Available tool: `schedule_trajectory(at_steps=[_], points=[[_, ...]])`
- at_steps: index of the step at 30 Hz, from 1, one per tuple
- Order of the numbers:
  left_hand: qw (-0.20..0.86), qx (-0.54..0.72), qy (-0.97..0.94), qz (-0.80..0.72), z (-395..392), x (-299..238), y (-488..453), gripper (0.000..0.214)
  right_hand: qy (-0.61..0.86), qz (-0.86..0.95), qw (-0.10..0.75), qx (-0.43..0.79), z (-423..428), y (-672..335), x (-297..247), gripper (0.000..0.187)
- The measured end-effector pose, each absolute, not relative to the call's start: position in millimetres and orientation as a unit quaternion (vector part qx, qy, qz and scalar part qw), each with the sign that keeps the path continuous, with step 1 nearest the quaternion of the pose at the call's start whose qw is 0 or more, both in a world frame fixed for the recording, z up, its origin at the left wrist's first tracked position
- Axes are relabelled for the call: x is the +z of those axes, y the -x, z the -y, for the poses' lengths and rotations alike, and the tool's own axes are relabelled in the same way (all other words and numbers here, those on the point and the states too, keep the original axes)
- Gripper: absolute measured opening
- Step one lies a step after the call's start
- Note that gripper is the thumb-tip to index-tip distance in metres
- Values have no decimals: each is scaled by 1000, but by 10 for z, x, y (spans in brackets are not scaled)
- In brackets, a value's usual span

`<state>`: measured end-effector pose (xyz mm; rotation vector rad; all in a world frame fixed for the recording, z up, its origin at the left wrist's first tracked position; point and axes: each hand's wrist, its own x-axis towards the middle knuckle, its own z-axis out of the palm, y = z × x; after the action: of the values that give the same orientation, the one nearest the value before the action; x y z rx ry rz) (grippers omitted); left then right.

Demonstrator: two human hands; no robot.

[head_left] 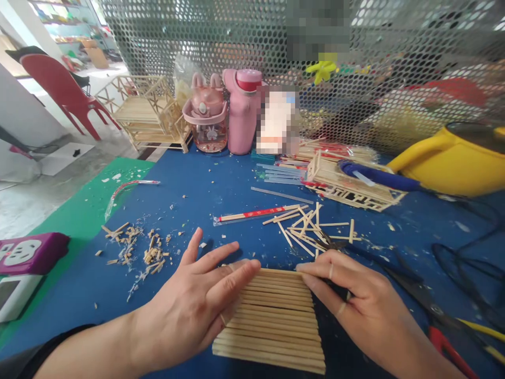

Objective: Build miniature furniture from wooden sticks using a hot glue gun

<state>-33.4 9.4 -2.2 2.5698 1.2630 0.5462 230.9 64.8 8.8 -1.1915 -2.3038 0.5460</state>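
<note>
Blue surface (pixel 189 205) w/ a grey perforated metal screen (pixel 236 45) along the back, pink plastic bottle (pixel 241 123) in front of it. Main thing is a flat panel of pale round wooden sticks (pixel 276 329), lying right btwn the two hands at the near edge, sticks running L to R, dipping a bit toward the right. Thin dark gap across the middle fwiw.

Key bit imo: R hand (pixel 359 295) is at the panel's far right corner, thumb + index pinching the end of the farthest stick, wrist coming in from lower right. L hand (pixel 189 300) is palm down, fingers spread, lying over the panel's left side & hiding those ends. Both are touching it, so neither's really nearer. Loose cut wooden sticks (pixel 351 230) sit just past the R hand, dark-bladed scissors (pixel 434 310) off to its right.
</note>
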Motion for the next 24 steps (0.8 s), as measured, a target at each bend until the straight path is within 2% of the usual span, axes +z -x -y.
schedule_trajectory(at_steps=[12,21,24], points=[[62,227,-876,-420,-85,-82,294,62,456,833,271,157,-536,-2446,180,25],[59,238,-880,-406,-92,-106,293,53,448,844,227,189,-503,-2427,96,23],[95,265,-858,-431,-76,-125,284,51,476,829,228,188,-488,-2441,78,31]])
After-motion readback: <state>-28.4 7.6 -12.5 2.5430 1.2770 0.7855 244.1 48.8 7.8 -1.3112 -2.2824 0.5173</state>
